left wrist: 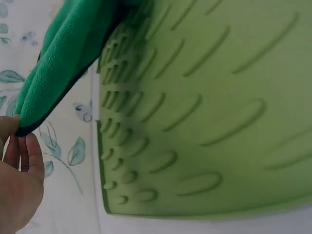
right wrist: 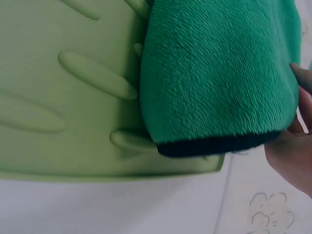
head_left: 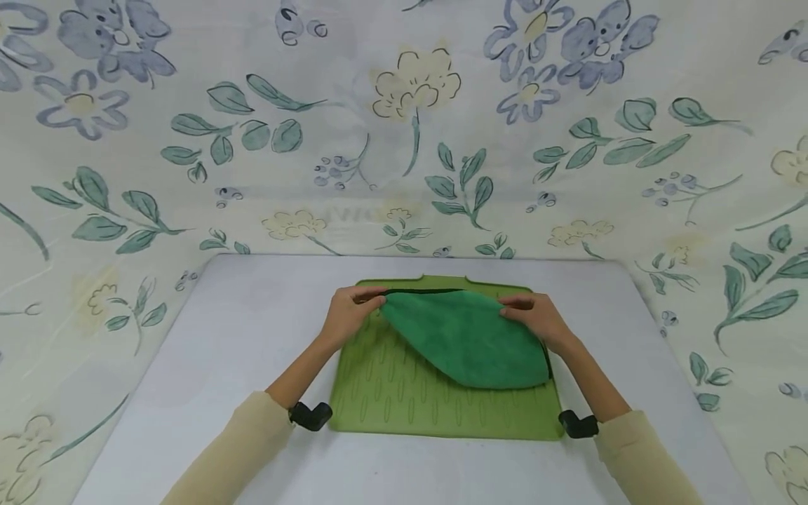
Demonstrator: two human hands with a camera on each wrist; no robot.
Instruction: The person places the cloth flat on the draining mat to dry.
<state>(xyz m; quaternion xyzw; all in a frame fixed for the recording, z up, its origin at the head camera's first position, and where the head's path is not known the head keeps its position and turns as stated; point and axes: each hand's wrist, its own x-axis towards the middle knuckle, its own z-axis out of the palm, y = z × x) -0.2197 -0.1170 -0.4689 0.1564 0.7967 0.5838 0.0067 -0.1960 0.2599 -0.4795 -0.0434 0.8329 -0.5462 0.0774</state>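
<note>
A fuzzy green cloth [head_left: 463, 340] with a dark edge is held up over a light green ridged mat [head_left: 404, 414]. My left hand [head_left: 349, 315] pinches one corner of the cloth between thumb and fingers, as the left wrist view also shows. At the cloth's upper right, my right hand [head_left: 536, 319] grips it by the edge, the thumb on the near face. In the right wrist view the cloth [right wrist: 219, 73] hangs folded over, its dark hem [right wrist: 214, 145] low above the mat. Part of the right fingers is hidden behind the cloth.
The mat lies on a white table [head_left: 252, 315], with a raised tab at its far edge. A floral curtain [head_left: 404, 140] stands behind the table and along its sides. Black wrist devices [head_left: 311, 416] sit on both forearms.
</note>
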